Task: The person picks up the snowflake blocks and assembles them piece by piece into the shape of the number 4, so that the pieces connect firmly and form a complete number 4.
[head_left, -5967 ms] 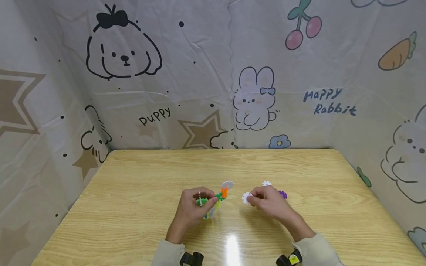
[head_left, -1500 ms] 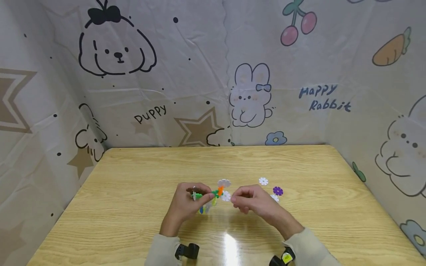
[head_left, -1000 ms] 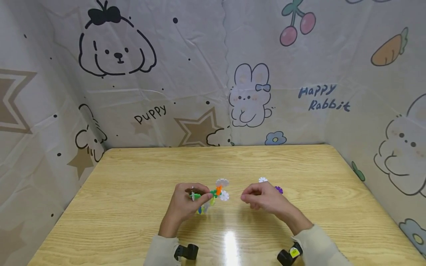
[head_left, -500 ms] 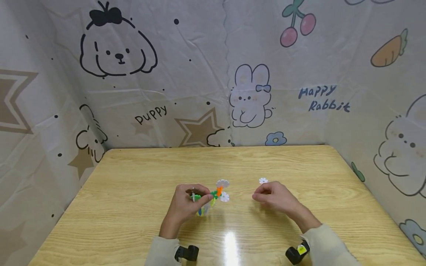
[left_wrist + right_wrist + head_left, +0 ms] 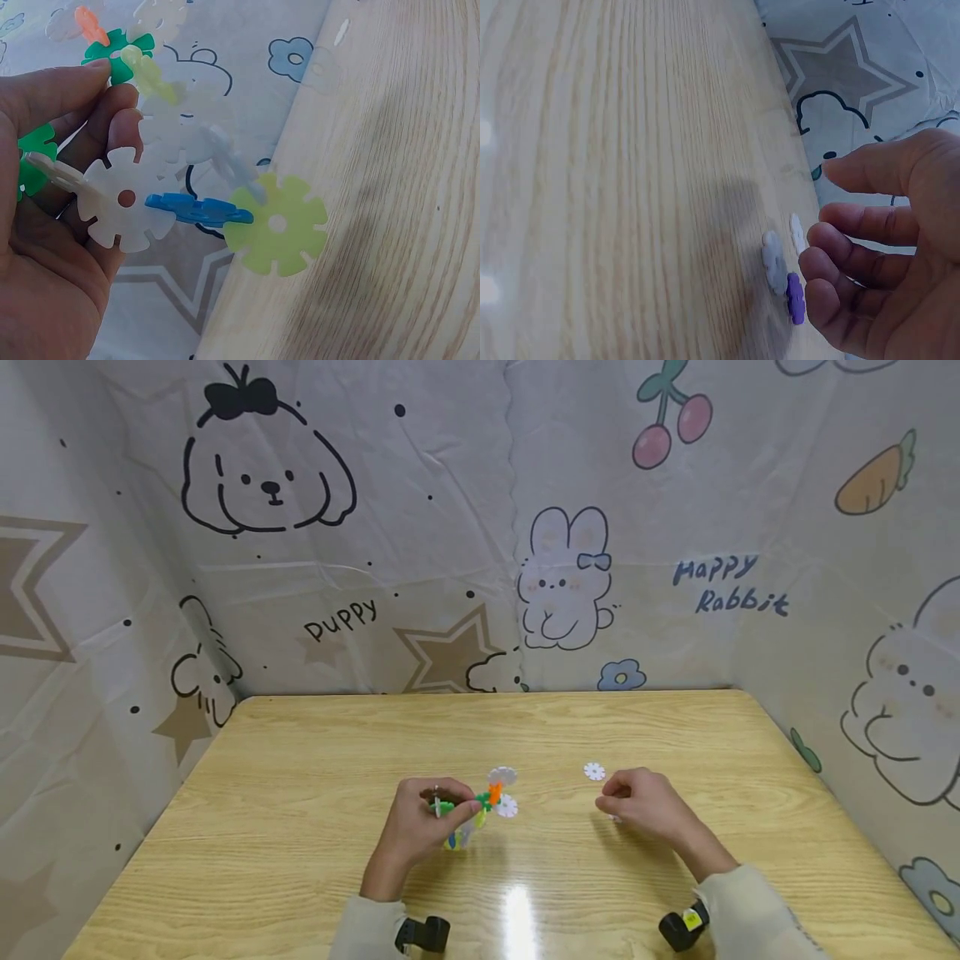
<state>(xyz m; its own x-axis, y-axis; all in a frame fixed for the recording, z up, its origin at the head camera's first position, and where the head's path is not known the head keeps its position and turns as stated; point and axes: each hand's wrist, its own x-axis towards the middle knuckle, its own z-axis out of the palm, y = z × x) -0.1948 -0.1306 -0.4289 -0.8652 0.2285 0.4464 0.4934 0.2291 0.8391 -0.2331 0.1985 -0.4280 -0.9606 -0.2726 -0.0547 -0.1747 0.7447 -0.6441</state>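
My left hand [image 5: 423, 822] pinches a green disc of a chain of slotted plastic snowflake discs, held over the table. In the left wrist view, the chain runs from a green disc [image 5: 118, 58] between thumb and fingers to an orange disc [image 5: 91, 27], a white disc [image 5: 124, 202], a blue disc [image 5: 199, 211] and a yellow-green disc [image 5: 279, 247]. White discs sit by the orange one. My right hand [image 5: 652, 810] hovers by the loose discs, fingers softly bent, thumb apart, holding nothing. Below its fingers in the right wrist view lie a white disc [image 5: 772, 262] and a purple disc [image 5: 796, 298].
Another loose white disc [image 5: 594, 771] lies flat on the wooden table [image 5: 337, 743], just beyond the right fingertips. In the head view the right hand covers the purple disc. A printed cloth [image 5: 435, 527] rises behind the table and along both sides.
Six seconds ago my right hand pinched a white disc. That disc now sits on the chain by the orange one. The right hand has let go and moved right to the loose discs.
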